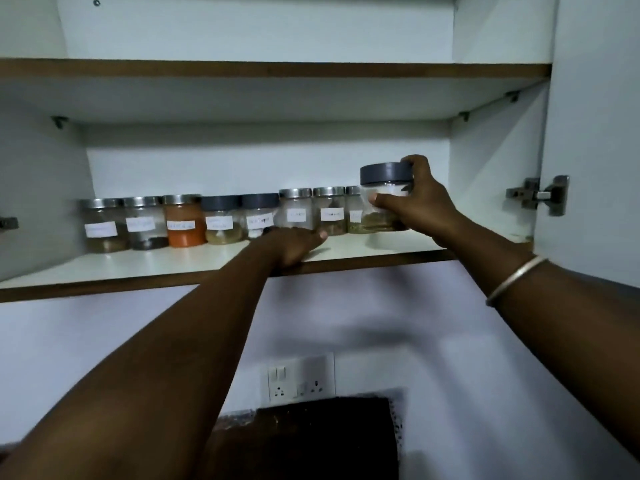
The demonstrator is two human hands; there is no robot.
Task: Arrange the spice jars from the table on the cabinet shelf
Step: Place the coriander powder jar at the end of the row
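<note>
Wall with one double socket plate [300, 375] below a white cabinet. Left hand [294, 245] lies flat, fingers straight, on the cabinet shelf [138, 268]. Right hand [419, 202] grips a grey-lidded spice jar [384, 199] at the right end of a row of eight jars [183, 220], six steel-lidded and two grey-lidded. Handwritten white labels, too blurred to read.

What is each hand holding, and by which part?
The right hand grips the clear grey-lidded spice jar round its side, thumb in front. The left hand holds nothing, resting on the white shelf.
</note>
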